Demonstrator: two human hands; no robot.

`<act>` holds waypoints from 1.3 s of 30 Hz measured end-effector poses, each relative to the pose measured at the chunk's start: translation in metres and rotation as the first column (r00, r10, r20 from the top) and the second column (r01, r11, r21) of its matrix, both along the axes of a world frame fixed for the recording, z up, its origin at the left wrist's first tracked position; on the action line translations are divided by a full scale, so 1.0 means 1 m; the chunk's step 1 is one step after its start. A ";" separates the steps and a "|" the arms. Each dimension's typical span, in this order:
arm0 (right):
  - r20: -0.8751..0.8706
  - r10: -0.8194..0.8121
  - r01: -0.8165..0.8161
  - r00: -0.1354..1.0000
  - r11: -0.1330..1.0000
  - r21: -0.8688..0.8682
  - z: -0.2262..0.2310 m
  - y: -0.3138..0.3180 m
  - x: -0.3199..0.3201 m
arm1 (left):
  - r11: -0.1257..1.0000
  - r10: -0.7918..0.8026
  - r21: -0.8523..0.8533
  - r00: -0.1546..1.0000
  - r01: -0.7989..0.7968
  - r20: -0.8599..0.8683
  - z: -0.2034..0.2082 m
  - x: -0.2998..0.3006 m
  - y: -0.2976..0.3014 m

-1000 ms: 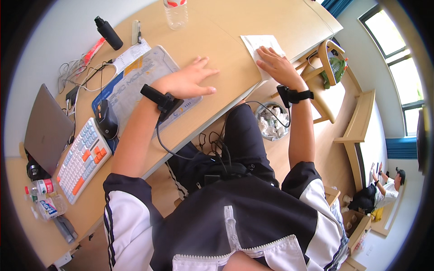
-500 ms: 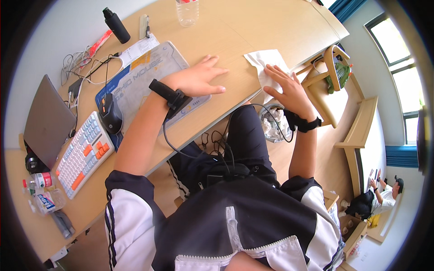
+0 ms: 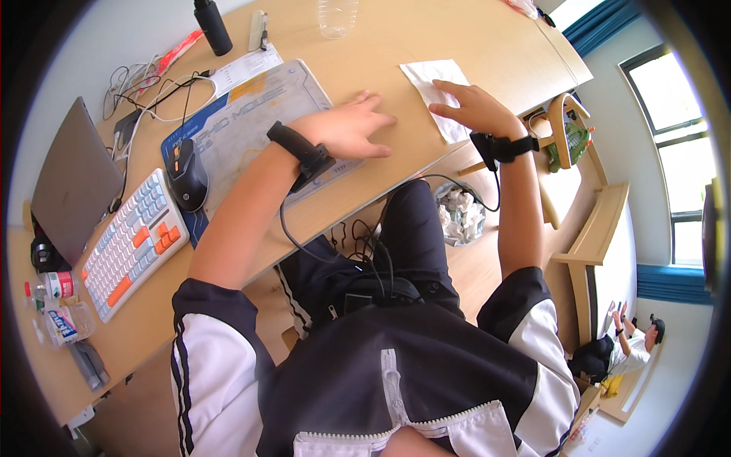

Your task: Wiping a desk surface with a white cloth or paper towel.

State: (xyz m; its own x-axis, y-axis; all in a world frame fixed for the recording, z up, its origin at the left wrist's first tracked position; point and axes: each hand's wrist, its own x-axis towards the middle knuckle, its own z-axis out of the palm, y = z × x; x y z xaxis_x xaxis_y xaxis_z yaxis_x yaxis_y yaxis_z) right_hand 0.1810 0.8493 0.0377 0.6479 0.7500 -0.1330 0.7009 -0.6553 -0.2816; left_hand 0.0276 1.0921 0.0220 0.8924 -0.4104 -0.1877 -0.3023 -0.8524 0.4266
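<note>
My left hand [image 3: 352, 128] rests on the wooden desk just past the right edge of the mouse pad [image 3: 263, 114], its fingers spread and nothing in it. A white paper tissue [image 3: 423, 78] lies unfolded close to the desk's front edge, to the right of that hand. Over the tissue's right part is my right hand [image 3: 481, 110], thumb and fingers apart and pointing left. It hides some of the tissue, and whether the fingertips touch the paper is unclear. Black straps with small devices circle both wrists.
Left on the desk are a black mouse [image 3: 187, 177], a white-and-orange keyboard [image 3: 135, 247], a laptop [image 3: 76, 183] and plastic bottles [image 3: 67, 323]. A black bottle [image 3: 212, 29] and a clear bottle [image 3: 336, 19] stand farther back. A bin of crumpled tissues [image 3: 461, 215] sits below the desk edge.
My right hand has turned from lying flat on the tissue to pointing left across it. The tissue lies flatter and squarer. My left hand stays spread on the desk.
</note>
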 end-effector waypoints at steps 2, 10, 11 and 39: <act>0.093 0.065 -0.065 0.994 0.998 -0.001 -0.005 0.009 0.014 | 1.000 -0.001 -0.006 1.000 0.001 0.005 0.000 0.001 -0.001; 0.084 0.139 -0.136 0.987 0.990 -0.044 -0.002 0.059 0.051 | 0.999 -0.036 -0.029 0.996 0.039 0.083 -0.007 0.001 0.002; 0.066 0.119 -0.115 0.991 0.992 -0.059 -0.001 0.066 0.054 | 0.999 -0.028 -0.028 0.996 0.031 0.082 -0.006 0.000 0.003; 0.045 0.255 -0.239 0.966 0.945 -0.225 -0.009 0.077 0.049 | 0.996 -0.082 -0.016 0.997 0.082 0.015 -0.004 0.007 0.002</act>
